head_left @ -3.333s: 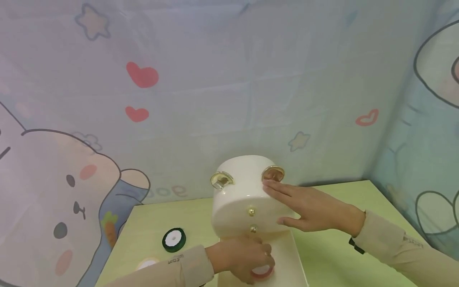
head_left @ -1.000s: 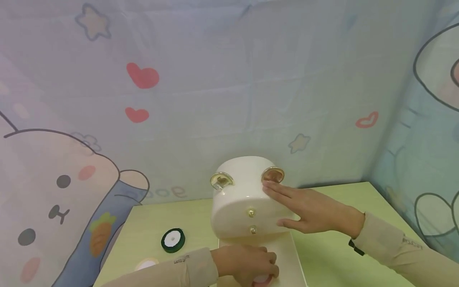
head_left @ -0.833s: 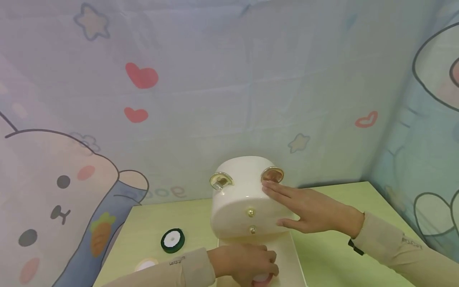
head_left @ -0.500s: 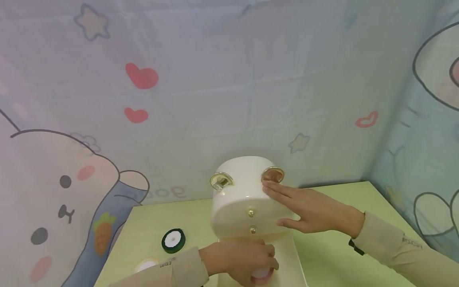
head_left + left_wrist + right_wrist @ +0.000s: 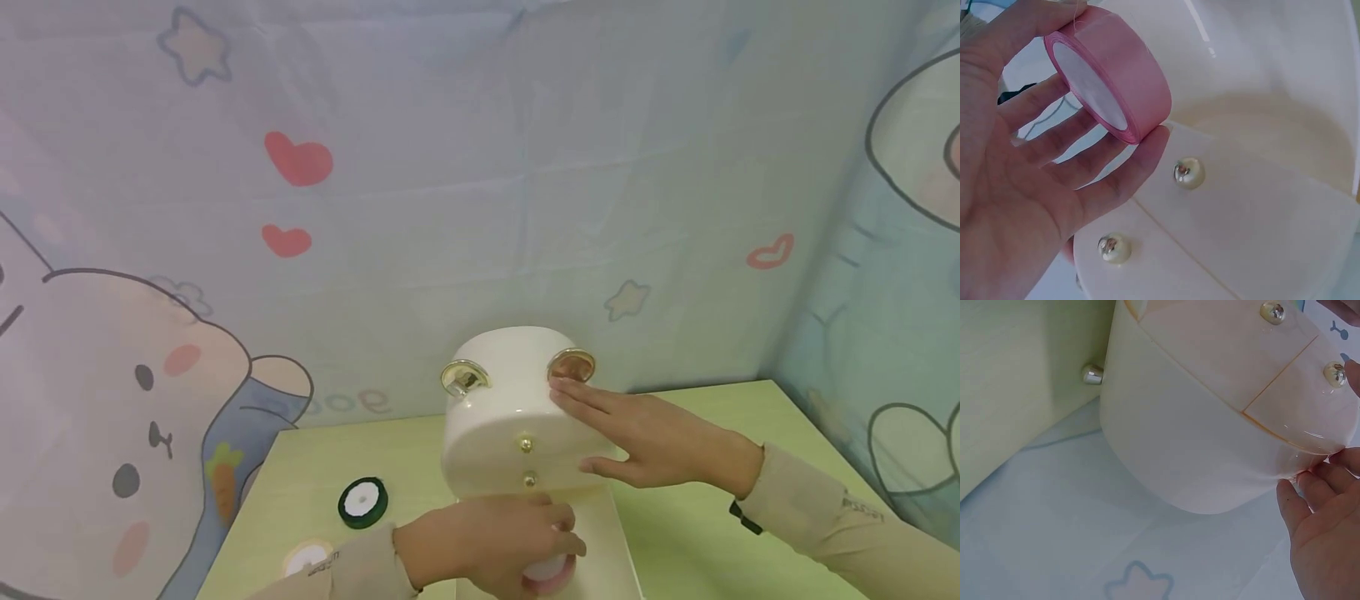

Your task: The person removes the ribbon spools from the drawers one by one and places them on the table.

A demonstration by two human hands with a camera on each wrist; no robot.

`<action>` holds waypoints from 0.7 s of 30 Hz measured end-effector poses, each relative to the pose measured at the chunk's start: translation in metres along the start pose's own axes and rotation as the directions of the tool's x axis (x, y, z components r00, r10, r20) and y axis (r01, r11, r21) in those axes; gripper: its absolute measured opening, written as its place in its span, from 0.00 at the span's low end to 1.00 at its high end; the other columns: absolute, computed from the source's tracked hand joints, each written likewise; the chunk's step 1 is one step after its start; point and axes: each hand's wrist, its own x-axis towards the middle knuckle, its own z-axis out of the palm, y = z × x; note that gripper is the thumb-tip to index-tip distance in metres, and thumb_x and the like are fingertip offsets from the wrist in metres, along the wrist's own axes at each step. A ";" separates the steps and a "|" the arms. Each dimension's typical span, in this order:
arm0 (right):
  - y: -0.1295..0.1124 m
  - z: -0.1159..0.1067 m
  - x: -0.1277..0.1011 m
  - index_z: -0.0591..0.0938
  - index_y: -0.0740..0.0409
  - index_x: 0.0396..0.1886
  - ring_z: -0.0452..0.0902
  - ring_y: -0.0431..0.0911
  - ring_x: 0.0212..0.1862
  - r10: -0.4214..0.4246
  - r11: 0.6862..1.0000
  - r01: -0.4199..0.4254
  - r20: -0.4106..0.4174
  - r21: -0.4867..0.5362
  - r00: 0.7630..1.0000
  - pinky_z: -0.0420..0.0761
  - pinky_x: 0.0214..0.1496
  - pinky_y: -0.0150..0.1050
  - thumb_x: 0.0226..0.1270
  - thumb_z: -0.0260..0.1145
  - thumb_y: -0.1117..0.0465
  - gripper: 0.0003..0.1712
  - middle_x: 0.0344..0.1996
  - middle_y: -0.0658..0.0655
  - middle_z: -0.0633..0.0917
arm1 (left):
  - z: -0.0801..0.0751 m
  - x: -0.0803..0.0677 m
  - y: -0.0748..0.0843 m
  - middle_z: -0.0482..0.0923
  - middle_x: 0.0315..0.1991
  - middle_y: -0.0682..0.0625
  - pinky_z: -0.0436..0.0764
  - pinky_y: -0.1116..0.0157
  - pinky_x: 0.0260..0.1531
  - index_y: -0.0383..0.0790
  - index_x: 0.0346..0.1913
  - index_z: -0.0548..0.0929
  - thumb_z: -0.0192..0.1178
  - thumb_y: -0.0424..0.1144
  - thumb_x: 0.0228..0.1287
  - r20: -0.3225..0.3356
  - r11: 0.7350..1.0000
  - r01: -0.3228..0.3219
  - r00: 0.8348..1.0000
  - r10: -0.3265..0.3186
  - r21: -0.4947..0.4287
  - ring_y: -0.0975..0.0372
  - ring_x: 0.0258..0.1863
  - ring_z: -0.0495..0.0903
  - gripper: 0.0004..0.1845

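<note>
In the head view my left hand point(image 5: 498, 542) holds a roll of pink ribbon point(image 5: 551, 573) over the pulled-out drawer point(image 5: 600, 533) of a white round-topped box point(image 5: 517, 358). The left wrist view shows the pink ribbon roll point(image 5: 1138, 75) pinched between thumb and a finger, its white core facing the palm; the other fingers spread behind it. My right hand point(image 5: 652, 437) rests with straight fingers on the box's right side, by a gold ear-shaped piece point(image 5: 573, 365). Two gold knobs, an upper knob point(image 5: 527, 443) and a lower knob point(image 5: 530, 480), sit on the front.
A dark green ribbon roll point(image 5: 363, 502) lies on the light green table point(image 5: 420, 450), left of the box. Closer, a pale roll point(image 5: 307, 554) is partly behind my left sleeve. A printed cloth point(image 5: 450, 208) hangs close behind the box.
My left hand and the pink roll dip slightly toward the near side, then come back up a little; the left forearm shifts left. The right hand and the box stay put.
</note>
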 end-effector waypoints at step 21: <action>-0.001 -0.001 -0.001 0.58 0.58 0.84 0.73 0.50 0.76 -0.010 1.000 0.010 0.003 0.001 1.000 0.85 0.60 0.42 0.75 0.66 0.42 0.48 0.82 0.59 0.64 | -0.014 -0.066 0.003 0.78 0.55 0.63 0.76 0.79 0.49 0.58 0.62 0.79 0.66 0.55 0.71 -0.063 0.949 0.166 0.980 -0.189 -0.267 0.71 0.50 0.77 0.21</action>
